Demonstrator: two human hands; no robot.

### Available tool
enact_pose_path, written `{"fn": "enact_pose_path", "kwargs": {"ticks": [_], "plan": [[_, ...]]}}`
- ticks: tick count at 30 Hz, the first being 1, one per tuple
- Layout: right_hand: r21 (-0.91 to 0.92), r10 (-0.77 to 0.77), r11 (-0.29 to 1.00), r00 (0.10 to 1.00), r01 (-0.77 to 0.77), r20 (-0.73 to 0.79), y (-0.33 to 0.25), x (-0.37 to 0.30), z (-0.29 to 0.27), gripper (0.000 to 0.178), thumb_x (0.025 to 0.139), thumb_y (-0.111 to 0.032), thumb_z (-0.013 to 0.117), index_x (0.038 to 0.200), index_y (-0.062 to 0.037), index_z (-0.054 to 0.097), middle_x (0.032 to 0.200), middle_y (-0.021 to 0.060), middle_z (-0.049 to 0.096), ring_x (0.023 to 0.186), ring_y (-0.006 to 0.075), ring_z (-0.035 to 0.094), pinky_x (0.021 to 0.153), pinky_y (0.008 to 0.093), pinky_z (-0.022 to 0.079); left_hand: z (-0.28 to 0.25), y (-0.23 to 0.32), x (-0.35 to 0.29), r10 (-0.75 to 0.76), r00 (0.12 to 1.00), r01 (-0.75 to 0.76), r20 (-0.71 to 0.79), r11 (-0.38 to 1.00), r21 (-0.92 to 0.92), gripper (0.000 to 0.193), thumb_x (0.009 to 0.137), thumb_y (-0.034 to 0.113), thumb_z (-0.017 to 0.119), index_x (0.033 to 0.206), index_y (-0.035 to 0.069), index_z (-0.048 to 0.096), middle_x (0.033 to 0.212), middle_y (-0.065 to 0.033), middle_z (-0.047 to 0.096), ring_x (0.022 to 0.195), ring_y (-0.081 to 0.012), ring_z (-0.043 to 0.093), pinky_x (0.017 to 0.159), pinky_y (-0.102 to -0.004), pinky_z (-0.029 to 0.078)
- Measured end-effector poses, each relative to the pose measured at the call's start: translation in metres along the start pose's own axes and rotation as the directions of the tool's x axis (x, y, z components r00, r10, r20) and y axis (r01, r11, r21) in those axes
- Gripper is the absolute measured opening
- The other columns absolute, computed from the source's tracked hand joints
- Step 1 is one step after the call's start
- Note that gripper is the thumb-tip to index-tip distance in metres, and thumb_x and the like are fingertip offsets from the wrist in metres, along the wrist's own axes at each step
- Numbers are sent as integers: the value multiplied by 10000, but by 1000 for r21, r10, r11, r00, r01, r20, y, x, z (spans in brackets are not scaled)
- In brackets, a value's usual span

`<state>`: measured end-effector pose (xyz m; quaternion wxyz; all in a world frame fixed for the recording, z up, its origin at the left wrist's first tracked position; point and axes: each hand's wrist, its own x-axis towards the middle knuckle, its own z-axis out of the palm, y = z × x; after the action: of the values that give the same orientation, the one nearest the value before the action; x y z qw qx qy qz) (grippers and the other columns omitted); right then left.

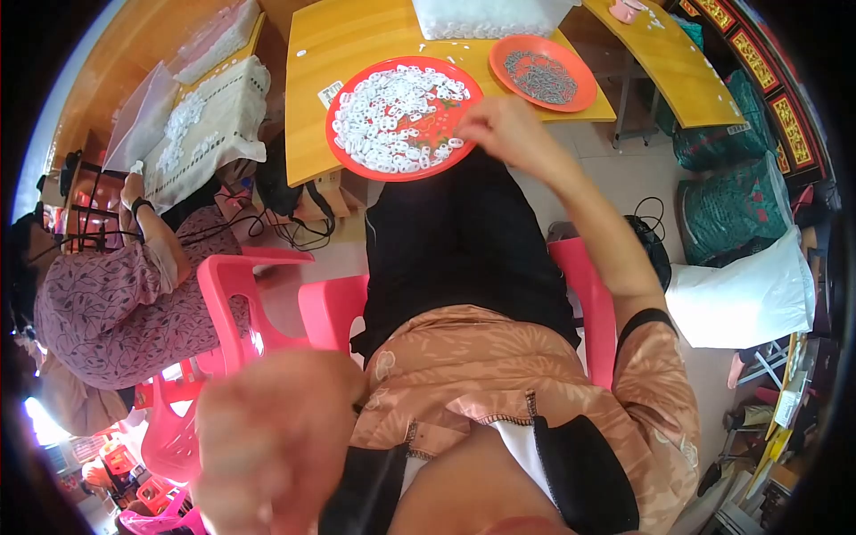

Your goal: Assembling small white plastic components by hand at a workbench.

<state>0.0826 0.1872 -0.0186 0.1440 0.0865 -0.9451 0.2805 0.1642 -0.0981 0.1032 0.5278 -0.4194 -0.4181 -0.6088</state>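
Observation:
My right hand (506,129) is over the right rim of a round red tray (417,135). Its fingers are bent and drawn together beside a small white plastic piece; whether they grip it is too small to tell. Many small white plastic pieces (379,100), oval with holes, cover most of the tray, leaving part of its flowered base bare. Raised close to the camera at the lower left, my left hand (272,437) is smeared by motion, and its fingers cannot be made out. An orange-red round dish (584,87) holding grey metal pins (540,78) sits right of the tray.
A clear plastic bin (490,18) of white pieces stands at the back of the yellow table (308,98). To the left, a person (116,294) works at a cloth-covered surface (214,116). Pink chairs (236,294) stand nearby. Green sacks (731,205) and a white sack (744,294) are at right.

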Motion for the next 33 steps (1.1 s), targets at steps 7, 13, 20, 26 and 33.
{"fn": "enact_pose_path", "kwargs": {"ticks": [7,13,20,26,33], "plan": [[-602,60,790,964,114,261,39,68,0,153,764,-133,593,826,-15,667,818,197,652,805,333,652,645,427,525,24,-96,-91,-660,750,615,53,724,312,94,827,49,652,854,13,569,709,19,532,572,-41,437,521,-189,364],[-624,136,756,884,200,448,13,89,16,114,725,-53,622,813,16,643,814,197,645,776,330,652,644,412,519,9,-135,-145,-887,438,726,149,446,523,125,806,107,669,825,22,579,717,-26,558,537,-97,476,510,-250,381],[-680,213,716,879,157,428,23,87,24,167,758,-87,597,898,-45,678,892,160,669,830,294,663,666,415,531,13,-135,-166,-867,441,615,231,480,626,120,785,113,672,815,31,590,733,-75,575,525,-163,516,512,-296,402],[-603,266,794,851,73,453,15,81,21,164,730,-51,589,865,9,660,865,199,655,838,325,651,689,418,516,9,-133,-169,-867,443,601,228,476,642,104,785,107,667,808,32,598,708,-68,554,514,-156,480,511,-300,384],[-652,206,746,885,134,418,21,73,19,198,792,-119,576,947,-35,666,935,157,665,890,292,654,710,416,524,11,-133,-171,-854,462,560,240,491,667,128,796,115,676,822,10,608,660,-37,545,557,-93,457,525,-250,383]]}}
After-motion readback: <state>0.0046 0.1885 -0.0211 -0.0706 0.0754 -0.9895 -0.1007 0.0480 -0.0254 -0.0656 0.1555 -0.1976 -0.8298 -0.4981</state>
